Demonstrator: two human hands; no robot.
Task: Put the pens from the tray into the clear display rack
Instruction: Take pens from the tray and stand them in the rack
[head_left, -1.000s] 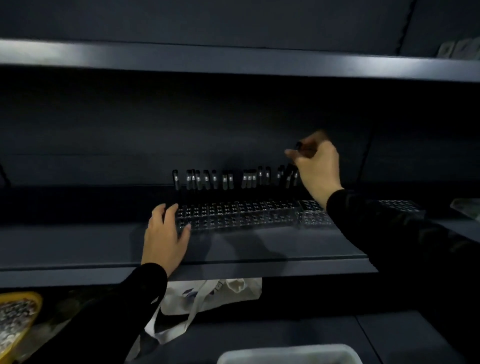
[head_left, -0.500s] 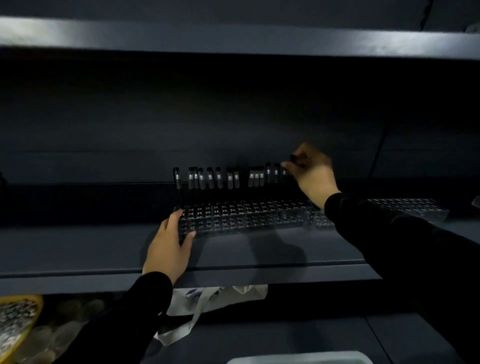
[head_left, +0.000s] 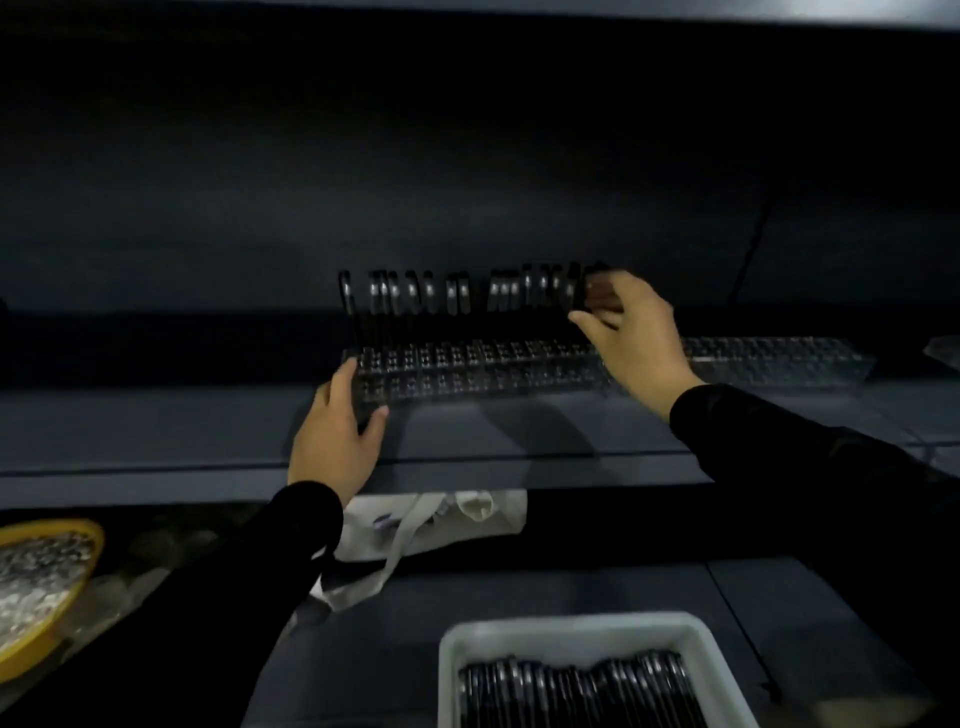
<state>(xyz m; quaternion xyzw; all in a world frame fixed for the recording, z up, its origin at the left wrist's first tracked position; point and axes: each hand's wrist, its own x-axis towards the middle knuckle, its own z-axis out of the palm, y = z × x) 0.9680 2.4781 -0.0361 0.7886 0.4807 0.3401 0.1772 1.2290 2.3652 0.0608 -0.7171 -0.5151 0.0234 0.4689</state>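
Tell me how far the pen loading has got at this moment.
Partly done. A row of pens already stands along the back of the rack, whose front rows look empty. In hand: the right hand is at the row's right end, seemingly seating another pen, though its grip is blurred; the left hand steadies the rack's left end. Left: many pens lie in the tray.

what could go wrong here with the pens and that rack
1. The right hand works at the end of the row of standing pens; a brush could tip neighbours.
2. The clear display rack is braced only by the left hand at one end, so a push might slide it on the shelf.
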